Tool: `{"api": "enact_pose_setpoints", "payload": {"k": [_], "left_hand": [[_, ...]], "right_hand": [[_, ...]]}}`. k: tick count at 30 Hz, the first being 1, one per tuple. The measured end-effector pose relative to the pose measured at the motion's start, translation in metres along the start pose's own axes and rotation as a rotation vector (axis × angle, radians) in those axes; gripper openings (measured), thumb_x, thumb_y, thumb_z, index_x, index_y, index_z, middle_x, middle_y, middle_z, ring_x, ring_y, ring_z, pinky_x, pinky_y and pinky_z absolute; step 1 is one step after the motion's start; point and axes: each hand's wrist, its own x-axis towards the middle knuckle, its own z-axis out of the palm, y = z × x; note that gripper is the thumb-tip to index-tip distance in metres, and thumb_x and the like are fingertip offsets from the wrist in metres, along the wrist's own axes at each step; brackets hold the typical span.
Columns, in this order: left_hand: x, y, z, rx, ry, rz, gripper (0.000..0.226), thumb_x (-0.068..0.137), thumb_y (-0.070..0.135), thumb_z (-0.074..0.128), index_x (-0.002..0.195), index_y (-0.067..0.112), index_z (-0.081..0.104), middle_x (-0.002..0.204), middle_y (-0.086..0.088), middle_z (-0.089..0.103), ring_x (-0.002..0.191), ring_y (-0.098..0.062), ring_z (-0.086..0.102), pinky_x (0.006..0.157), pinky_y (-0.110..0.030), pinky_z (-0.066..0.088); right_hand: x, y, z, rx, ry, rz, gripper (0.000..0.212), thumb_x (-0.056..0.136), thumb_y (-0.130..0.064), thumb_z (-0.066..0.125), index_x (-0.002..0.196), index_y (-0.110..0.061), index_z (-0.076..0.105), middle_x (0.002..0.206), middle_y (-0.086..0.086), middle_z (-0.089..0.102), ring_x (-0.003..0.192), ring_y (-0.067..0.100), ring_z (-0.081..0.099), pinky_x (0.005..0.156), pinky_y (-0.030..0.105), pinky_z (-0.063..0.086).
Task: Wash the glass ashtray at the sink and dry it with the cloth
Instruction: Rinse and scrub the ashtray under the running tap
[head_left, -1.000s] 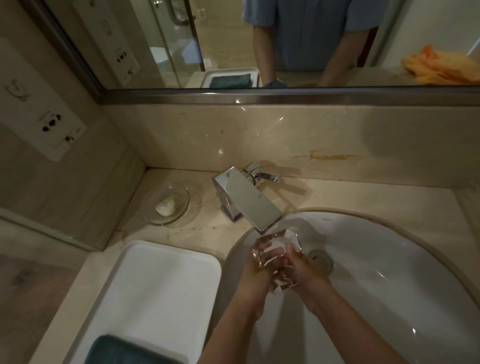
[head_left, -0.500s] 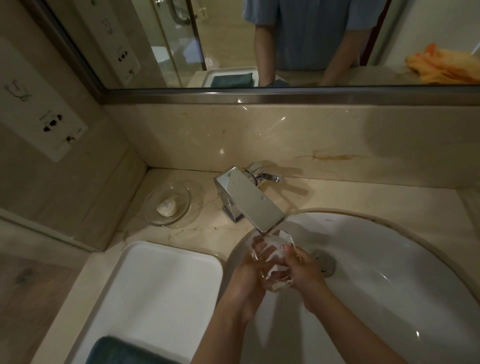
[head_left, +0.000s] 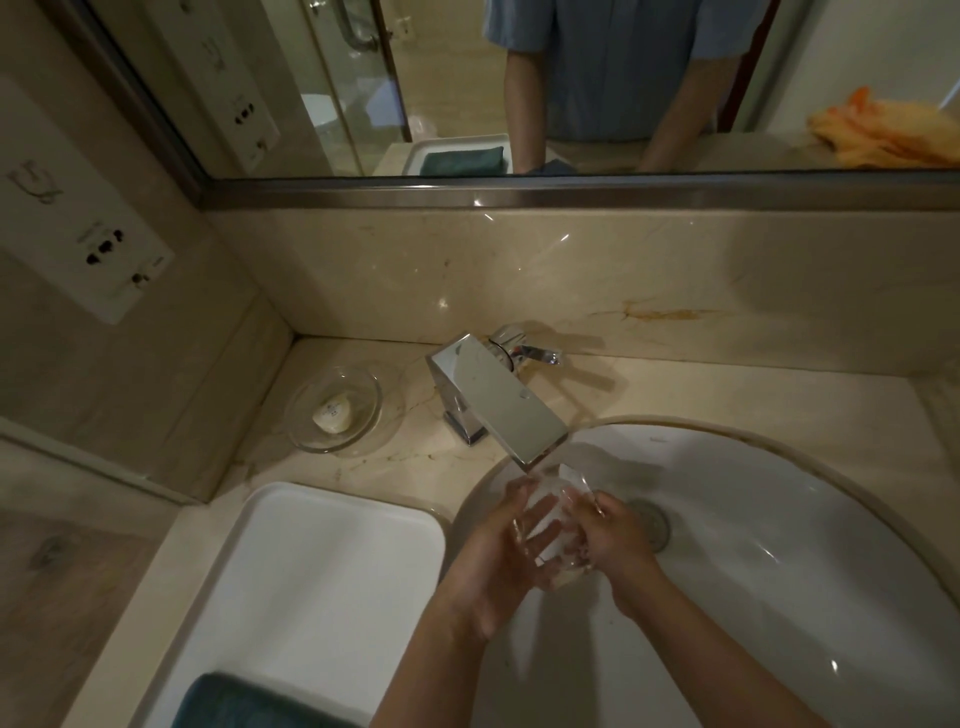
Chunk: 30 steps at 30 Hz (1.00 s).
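Note:
The clear glass ashtray (head_left: 553, 525) is tilted on edge between both hands, just under the chrome faucet spout (head_left: 511, 415) and over the white sink basin (head_left: 779, 519). My left hand (head_left: 498, 566) cups it from the left and below. My right hand (head_left: 618, 535) grips its right side, fingers on the rim. A dark teal cloth (head_left: 234, 704) lies folded at the near end of the white tray (head_left: 332, 551), left of the basin. Whether water is running cannot be told.
A glass soap dish (head_left: 335, 408) with a pale soap bar stands on the marble counter left of the faucet. The faucet lever (head_left: 535, 353) points right. The drain (head_left: 652, 525) lies just right of my hands. An orange cloth (head_left: 883, 135) shows in the mirror.
Both hands have turned the ashtray and lifted it slightly closer under the spout; my left fingers have slid across its face.

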Motion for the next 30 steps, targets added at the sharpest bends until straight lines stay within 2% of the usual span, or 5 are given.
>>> {"api": "enact_pose_setpoints", "payload": {"k": [8, 16, 21, 25, 30], "left_hand": [[0.009, -0.007, 0.013, -0.028, 0.097, -0.018, 0.040, 0.069, 0.042, 0.063, 0.094, 0.012, 0.071, 0.092, -0.012, 0.066, 0.077, -0.025, 0.061, 0.070, -0.033, 0.049], [0.020, -0.005, 0.005, -0.070, 0.143, 0.053, 0.041, 0.090, 0.037, 0.048, 0.082, 0.009, 0.076, 0.079, -0.013, 0.072, 0.068, -0.024, 0.068, 0.068, -0.033, 0.053], [0.022, -0.003, 0.002, -0.013, 0.205, 0.028, 0.045, 0.093, 0.044, 0.044, 0.105, 0.009, 0.070, 0.110, -0.016, 0.067, 0.104, -0.029, 0.060, 0.092, -0.040, 0.046], [0.020, -0.011, -0.001, -0.066, 0.126, 0.049, 0.048, 0.093, 0.041, 0.039, 0.101, 0.005, 0.070, 0.093, -0.013, 0.072, 0.085, -0.021, 0.069, 0.075, -0.028, 0.056], [0.017, -0.010, -0.006, -0.105, 0.145, 0.075, 0.053, 0.081, 0.043, 0.050, 0.111, 0.002, 0.065, 0.111, -0.018, 0.066, 0.104, -0.027, 0.063, 0.094, -0.035, 0.048]], "right_hand": [[-0.004, 0.005, -0.001, -0.333, 0.008, -0.155, 0.038, 0.097, -0.034, 0.035, 0.083, -0.012, 0.062, 0.077, 0.008, 0.068, 0.074, 0.023, 0.065, 0.074, 0.037, 0.053], [-0.016, 0.011, 0.008, -0.072, -0.004, -0.157, 0.019, 0.097, -0.032, 0.040, 0.111, -0.024, 0.049, 0.104, 0.005, 0.064, 0.093, 0.024, 0.063, 0.085, 0.039, 0.050], [-0.025, 0.025, 0.021, -0.626, 0.003, -0.361, 0.118, 0.057, -0.084, -0.020, 0.146, -0.009, 0.001, 0.152, -0.003, -0.012, 0.143, 0.016, -0.006, 0.114, 0.028, 0.001], [-0.048, 0.016, 0.034, -0.893, -0.178, -0.506, 0.101, 0.063, -0.072, -0.028, 0.144, -0.014, -0.007, 0.151, -0.010, -0.014, 0.133, 0.004, -0.023, 0.099, 0.018, -0.031], [-0.045, 0.002, 0.017, -1.016, -0.303, -0.465, 0.105, 0.056, -0.069, -0.028, 0.147, -0.027, 0.002, 0.156, -0.014, -0.004, 0.132, -0.006, -0.019, 0.111, 0.027, -0.015]]}}
